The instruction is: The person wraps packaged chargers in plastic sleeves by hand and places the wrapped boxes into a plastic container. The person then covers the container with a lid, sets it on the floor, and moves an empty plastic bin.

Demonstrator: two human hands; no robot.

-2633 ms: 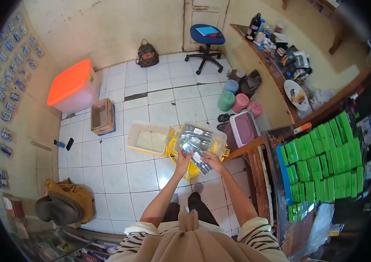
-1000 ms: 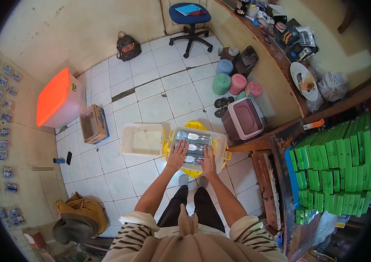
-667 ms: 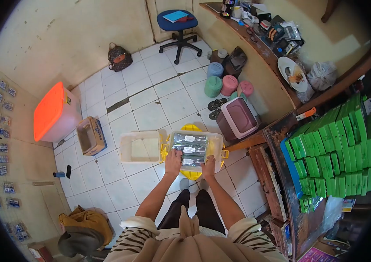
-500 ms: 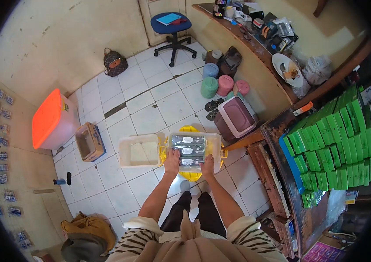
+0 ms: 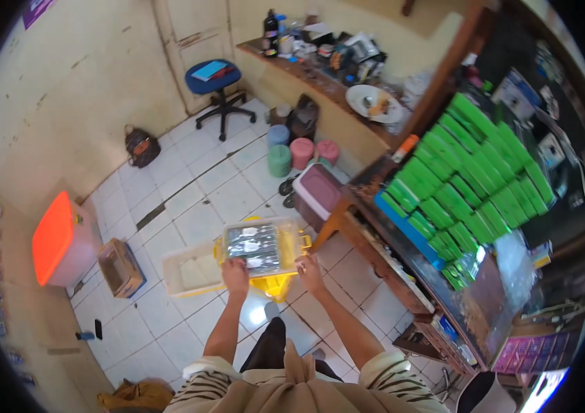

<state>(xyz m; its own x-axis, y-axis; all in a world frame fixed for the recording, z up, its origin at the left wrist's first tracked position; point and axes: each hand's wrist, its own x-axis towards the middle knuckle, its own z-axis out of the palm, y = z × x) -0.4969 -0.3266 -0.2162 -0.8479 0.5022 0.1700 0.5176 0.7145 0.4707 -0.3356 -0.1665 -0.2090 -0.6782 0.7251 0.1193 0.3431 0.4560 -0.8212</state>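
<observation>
Clear bin (image 5: 288,249), dark packets (image 5: 254,248) inside. Left hand (image 5: 235,277), seven o'clock: fingers part-curled at its rim. Right hand (image 5: 310,271), four o'clock: likewise, near yellow latch (image 5: 306,241) (either grip: cannot tell).

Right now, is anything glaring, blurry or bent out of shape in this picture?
Head view: glare burns out a patch of tiled floor; dark, rounded borders frame a bowed scene; the packs in the clear bin look soft and shiny, their print unreadable.

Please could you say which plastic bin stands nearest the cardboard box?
The whitish bin with the orange lid, right beside it; the purple one is farther.
</observation>
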